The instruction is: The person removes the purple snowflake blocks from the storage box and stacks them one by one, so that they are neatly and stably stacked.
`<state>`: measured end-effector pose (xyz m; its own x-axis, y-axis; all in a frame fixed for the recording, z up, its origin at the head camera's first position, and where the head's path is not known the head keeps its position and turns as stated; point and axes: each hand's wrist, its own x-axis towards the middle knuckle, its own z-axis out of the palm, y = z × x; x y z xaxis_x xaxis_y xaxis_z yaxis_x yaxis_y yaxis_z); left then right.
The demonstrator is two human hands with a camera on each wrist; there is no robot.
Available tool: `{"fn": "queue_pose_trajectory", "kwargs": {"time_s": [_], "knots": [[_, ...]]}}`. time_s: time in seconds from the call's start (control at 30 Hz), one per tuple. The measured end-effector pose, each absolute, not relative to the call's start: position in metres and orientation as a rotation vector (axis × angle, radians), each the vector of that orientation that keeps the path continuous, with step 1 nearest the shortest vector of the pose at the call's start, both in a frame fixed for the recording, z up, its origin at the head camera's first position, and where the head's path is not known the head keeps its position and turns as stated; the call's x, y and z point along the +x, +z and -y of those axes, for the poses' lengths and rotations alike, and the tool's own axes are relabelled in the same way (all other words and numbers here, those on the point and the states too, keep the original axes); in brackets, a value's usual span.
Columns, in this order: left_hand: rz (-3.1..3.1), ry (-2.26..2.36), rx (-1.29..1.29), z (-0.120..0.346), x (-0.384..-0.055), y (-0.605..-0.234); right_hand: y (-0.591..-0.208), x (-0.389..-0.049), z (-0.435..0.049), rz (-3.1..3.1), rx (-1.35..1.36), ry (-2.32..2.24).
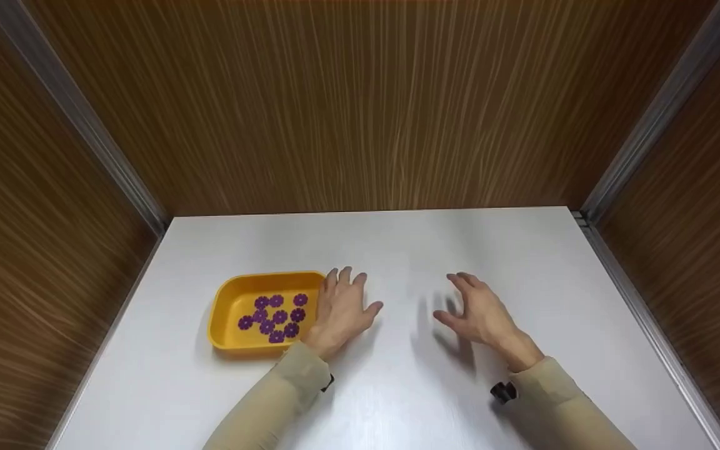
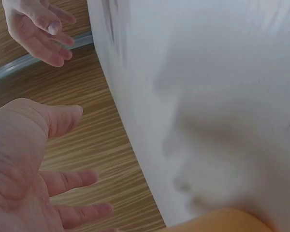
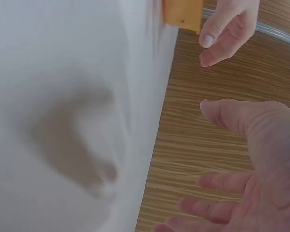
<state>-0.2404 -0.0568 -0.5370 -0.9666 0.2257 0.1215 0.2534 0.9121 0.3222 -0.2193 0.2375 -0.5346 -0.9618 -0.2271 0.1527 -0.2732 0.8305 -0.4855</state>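
Observation:
A yellow plastic tray (image 1: 225, 312) lies left of centre on the white table, with several small purple flower-shaped pieces (image 1: 280, 317) spread over its floor. My left hand (image 1: 342, 310) hovers over the tray's right edge, fingers spread, holding nothing; it hides part of that edge. Whether it touches the rim I cannot tell. To the right, my right hand (image 1: 482, 315) is held above the bare tabletop with fingers apart and relaxed, its shadow beneath. In the left wrist view the tray's corner (image 2: 227, 222) shows at the bottom, below the spread fingers.
The white table (image 1: 397, 250) is bounded by a wood-grain panel (image 1: 372, 106) at the back and similar panels at both sides. Metal rails (image 1: 647, 325) run along the side edges. A small black device (image 1: 503, 392) sits at the right wrist.

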Motion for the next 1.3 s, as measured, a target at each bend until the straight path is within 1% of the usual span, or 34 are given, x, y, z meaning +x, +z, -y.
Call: {"fn": "queue_pose_trajectory", "kwargs": {"time_s": [0.4, 0.63, 1.3], "knots": [[2.886, -0.892, -0.303, 0.095, -0.235, -0.529, -0.536, -0.216, -0.219, 2.900, 0.454, 1.217], [2.833, -0.968, -0.298, 0.122, -0.232, -0.527, -0.538, -0.217, -0.201, 2.870, 0.479, 1.438], [2.771, -1.185, 0.060, 0.215, -0.212, -0.518, -0.551, -0.222, -0.155, 2.813, 0.645, 1.715]]}}
